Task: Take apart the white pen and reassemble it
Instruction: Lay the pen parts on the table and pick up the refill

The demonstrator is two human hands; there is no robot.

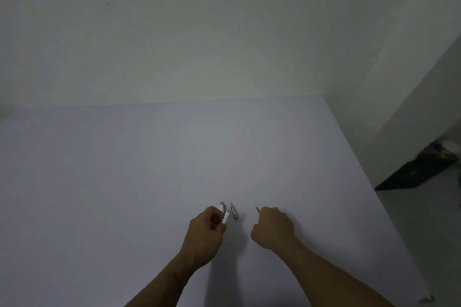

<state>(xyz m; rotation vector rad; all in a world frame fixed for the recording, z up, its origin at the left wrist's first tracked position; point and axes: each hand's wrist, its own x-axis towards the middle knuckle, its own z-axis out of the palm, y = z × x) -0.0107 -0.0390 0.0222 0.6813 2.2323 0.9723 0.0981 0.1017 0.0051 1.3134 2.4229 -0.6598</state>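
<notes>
The white pen is in pieces. My left hand (pixel 208 228) is closed around the white barrel (pixel 226 217), whose open end pokes out past the fingers. Just beyond that hand a white cap piece (pixel 221 206) lies on the table. To its right rests a small grey cone-shaped tip (pixel 234 210), apart from both hands. My right hand (pixel 273 227) is a fist around the thin refill, with only the dark point (pixel 257 209) showing above the knuckles.
A pale lavender table (pixel 149 169) fills the lower view and meets white walls at the back and right. Past its right edge a dark flat object (pixel 419 174) lies on the floor. A small grey item (pixel 427 298) sits near the table's front right edge.
</notes>
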